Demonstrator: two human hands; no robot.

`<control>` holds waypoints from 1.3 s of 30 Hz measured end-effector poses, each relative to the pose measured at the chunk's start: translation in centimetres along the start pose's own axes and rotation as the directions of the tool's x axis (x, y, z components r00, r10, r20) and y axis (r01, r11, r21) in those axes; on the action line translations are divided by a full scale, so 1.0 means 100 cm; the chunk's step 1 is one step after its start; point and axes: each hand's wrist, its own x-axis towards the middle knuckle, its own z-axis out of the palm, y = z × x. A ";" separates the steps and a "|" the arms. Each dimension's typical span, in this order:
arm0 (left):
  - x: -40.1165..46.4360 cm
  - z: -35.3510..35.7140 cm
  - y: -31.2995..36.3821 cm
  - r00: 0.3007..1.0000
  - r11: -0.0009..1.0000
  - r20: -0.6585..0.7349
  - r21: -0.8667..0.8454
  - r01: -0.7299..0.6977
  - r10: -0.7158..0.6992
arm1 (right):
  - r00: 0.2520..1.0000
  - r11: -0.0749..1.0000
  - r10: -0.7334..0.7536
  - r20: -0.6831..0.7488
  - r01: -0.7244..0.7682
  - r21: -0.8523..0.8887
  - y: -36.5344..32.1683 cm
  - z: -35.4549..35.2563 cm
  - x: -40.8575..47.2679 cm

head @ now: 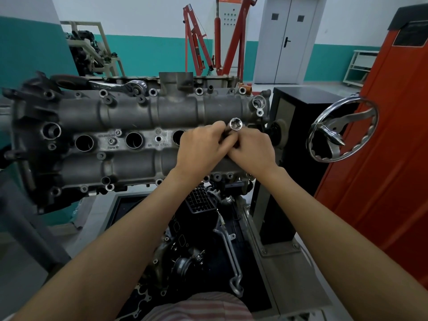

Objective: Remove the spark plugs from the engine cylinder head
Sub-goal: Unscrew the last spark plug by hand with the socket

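Left hand (201, 144): fingers curled round the dark shaft of the socket (235, 124), gripping it just below the open end.
Right hand (251, 148): fingers wrapped round the lower part of the same tool, touching the left fingers; what lies under them is hidden.
Socket: its chrome hex mouth points up, just above both sets of fingers, clear of the head (129, 117).
Plug wells: three open wells (133, 140) lie left of the fingers; a fourth probably sits under the hands, though I cannot tell.
Plugs: none visible; any left are deep in the wells.
Ratchet (120, 85): lies on the far edge of the head, well left of and beyond the fingers.
Doing it well: probably turn the socket mouth-down, lower it straight into a well, feel it seat on the hex, then fit the ratchet.
Risk: a tilted socket can slip or crack the plug.
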 end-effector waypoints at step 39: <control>0.001 -0.002 0.001 0.998 0.999 0.054 -0.045 0.018 -0.015 | 0.998 0.999 -0.043 -0.038 0.042 -0.013 0.001 0.001 -0.002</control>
